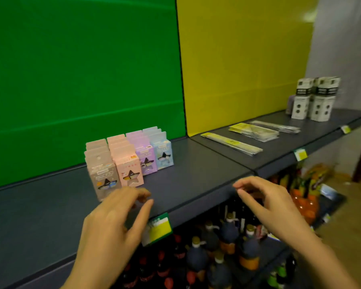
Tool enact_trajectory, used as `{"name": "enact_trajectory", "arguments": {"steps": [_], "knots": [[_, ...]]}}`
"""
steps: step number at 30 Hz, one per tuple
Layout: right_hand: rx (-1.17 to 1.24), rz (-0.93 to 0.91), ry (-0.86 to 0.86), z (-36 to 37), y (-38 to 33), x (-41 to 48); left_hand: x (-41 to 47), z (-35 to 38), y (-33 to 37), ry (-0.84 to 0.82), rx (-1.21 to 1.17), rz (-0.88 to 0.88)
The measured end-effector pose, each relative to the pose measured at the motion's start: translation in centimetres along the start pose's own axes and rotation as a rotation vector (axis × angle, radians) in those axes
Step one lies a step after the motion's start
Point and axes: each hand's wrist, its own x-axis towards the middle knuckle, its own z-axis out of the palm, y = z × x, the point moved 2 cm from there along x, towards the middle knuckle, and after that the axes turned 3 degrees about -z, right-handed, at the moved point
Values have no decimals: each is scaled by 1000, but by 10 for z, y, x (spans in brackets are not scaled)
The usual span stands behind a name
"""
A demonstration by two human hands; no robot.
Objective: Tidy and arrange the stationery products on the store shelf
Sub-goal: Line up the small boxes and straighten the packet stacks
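Observation:
Several small pastel boxes [129, 161] stand in four rows on the dark grey shelf [196, 176], coloured beige, pink, purple and light blue. My left hand [117, 222] hovers just in front of the beige and pink rows, fingers apart, holding nothing. My right hand [267, 203] hangs over the shelf's front edge, fingers curled loosely and empty. Farther right lie flat packs of yellow rulers [231, 143], a stack of clear-wrapped packs [254, 132] and more flat packs [277, 126]. Black-and-white boxes [315, 99] stand stacked at the far right.
Green [81, 69] and yellow [244, 59] back panels rise behind the shelf. Price tags [158, 228] clip to the shelf's front edge. Below, a lower shelf holds several dark bottles [223, 247] and orange items [304, 203]. Floor shows at the right.

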Motion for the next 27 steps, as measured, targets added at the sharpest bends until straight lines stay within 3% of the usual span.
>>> {"name": "enact_trajectory", "arguments": {"steps": [8, 17, 22, 27], "knots": [[-240, 301, 102, -84, 83, -96, -18, 98, 79, -85, -26, 140], [-333, 535, -27, -181, 174, -177, -55, 249, 191, -454, 27, 145], [-345, 586, 24, -244, 228, -193, -57, 303, 268, -426, -27, 203], [-334, 660, 35, -284, 279, -201, -41, 347, 309, -509, 2, 126]]}}
